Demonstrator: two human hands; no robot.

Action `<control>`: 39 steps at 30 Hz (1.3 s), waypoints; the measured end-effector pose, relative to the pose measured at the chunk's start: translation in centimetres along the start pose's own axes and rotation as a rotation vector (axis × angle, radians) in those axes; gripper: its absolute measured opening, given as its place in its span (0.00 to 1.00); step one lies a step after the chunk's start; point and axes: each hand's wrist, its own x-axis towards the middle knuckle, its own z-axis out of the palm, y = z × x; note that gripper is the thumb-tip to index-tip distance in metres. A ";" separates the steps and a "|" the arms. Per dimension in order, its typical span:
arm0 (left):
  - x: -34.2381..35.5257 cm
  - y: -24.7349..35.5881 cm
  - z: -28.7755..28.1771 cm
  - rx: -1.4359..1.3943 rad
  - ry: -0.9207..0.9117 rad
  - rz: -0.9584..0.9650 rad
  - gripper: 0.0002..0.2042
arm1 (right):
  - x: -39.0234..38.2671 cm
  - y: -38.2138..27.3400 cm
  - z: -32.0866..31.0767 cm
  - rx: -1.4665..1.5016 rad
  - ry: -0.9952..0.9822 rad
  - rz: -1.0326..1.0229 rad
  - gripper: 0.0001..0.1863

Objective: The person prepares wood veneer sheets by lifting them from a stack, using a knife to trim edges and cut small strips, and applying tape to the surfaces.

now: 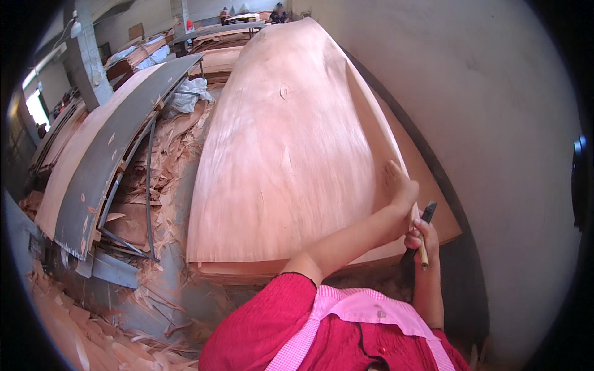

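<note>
A large, thin pinkish wood veneer sheet (284,148) lies on a stack in front of me, its right edge raised and curled. My left hand (402,187) rests against this raised edge, fingers stretched out along the sheet. Closer to me, at the sheet's near right corner, my right hand (428,236) is closed round a tool with a flat dark end (428,211) and a narrow yellowish part sticking out below. It looks like a knife, but its exact kind is unclear. Part of the right fingers is hidden behind the sheet's edge.
A bare wall (495,142) runs along the right side. To the left stands a long dark-topped table (102,167) on a metal frame. Veneer scraps (176,148) litter the floor between. Farther back are a pillar (90,62), more veneer stacks (139,55) and people.
</note>
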 end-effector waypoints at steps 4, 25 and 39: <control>1.5 -0.6 8.8 -0.110 -0.030 0.002 0.39 | 1.7 -4.6 -6.9 -0.061 0.062 0.017 0.14; -11.1 -31.2 -22.6 0.114 1.088 -0.705 0.38 | 9.1 4.3 -33.0 -1.323 0.328 -0.224 0.26; -12.8 -35.5 -26.4 -0.838 1.192 -0.553 0.16 | 10.2 3.4 -40.6 -1.507 0.402 -0.140 0.27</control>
